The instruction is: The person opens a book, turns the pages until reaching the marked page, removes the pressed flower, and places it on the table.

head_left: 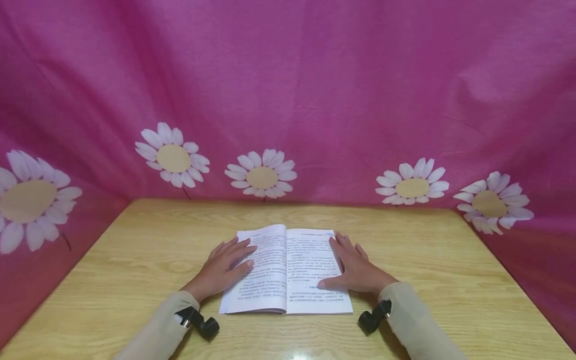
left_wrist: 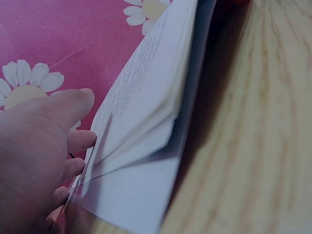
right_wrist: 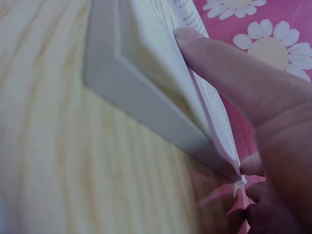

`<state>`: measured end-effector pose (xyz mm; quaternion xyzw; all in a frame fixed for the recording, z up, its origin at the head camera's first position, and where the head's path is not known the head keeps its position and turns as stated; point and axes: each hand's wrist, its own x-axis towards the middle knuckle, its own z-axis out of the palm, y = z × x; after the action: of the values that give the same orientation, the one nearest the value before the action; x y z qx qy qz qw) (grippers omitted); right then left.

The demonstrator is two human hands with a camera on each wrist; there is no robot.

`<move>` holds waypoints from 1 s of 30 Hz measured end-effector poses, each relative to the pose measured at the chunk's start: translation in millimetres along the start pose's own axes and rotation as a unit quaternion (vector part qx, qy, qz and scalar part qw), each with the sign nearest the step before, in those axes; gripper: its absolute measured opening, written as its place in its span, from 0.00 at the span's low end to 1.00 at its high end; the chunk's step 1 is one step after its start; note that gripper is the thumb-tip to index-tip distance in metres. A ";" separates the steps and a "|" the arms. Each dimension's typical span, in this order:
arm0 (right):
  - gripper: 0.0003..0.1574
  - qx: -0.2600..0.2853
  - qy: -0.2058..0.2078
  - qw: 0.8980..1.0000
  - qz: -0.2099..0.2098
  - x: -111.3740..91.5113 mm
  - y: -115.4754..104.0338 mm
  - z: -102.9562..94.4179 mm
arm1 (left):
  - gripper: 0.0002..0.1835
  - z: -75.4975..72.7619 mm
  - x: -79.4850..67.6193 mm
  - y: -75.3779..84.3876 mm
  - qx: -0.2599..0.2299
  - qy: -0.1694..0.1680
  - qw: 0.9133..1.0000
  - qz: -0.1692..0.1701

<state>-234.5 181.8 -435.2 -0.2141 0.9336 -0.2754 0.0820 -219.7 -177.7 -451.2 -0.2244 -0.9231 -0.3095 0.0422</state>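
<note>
- So a book (head_left: pixel 294 272) is laid out on the wood-look table (head_left: pixel 135 260), opened near the middle, spine running away from the person, small print seen on both pages.
- The left page (head_left: pixel 270 272) is touched by the left hand (head_left: pixel 221 267); its fingers are stretched out over the outer part, nothing gripped, pretty relaxed.
- The right page (head_left: pixel 310 255) is touched by the thumb of the right hand (head_left: pixel 360 272), while the other fingers are spread by the outer edge; no clenching, no real grasp seen either.
- In the left wrist view, some leaves are fanned slightly apart at the near edge.
- Light sleeves (head_left: pixel 157 330) are worn on both arms, with a black device (head_left: pixel 208 327) strapped at each wrist.
- The table is backed by a pink cloth (head_left: pixel 315 100), printed with big white daisies (head_left: pixel 262 178).
</note>
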 end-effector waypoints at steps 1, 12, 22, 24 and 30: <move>0.78 -0.003 -0.002 1.000 0.003 0.0 -0.3 -0.1 | 0.28 -0.2 -0.1 0.2 -0.001 0.001 1.000 0.000; 0.78 -0.006 -0.009 1.000 0.015 -0.3 -2.8 -1.6 | 0.28 -1.1 -0.7 0.5 0.002 -0.005 1.000 0.000; 0.75 -0.014 -0.010 1.000 0.016 1.5 -3.0 -0.3 | 0.28 -1.7 -0.5 0.0 0.002 -0.009 1.000 -0.004; 0.74 -0.012 -0.008 1.000 0.018 1.7 -3.0 0.0 | 0.28 -2.0 -0.6 0.4 -0.001 -0.010 1.000 -0.007; 0.71 -0.002 0.009 1.000 0.026 1.5 -3.6 2.6 | 0.27 -1.3 -0.9 0.6 -0.002 -0.011 1.000 -0.007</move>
<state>-233.9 177.2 -435.4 -0.1875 0.9400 -0.2734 0.0806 -218.6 -178.5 -450.0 -0.2213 -0.9246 -0.3087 0.0291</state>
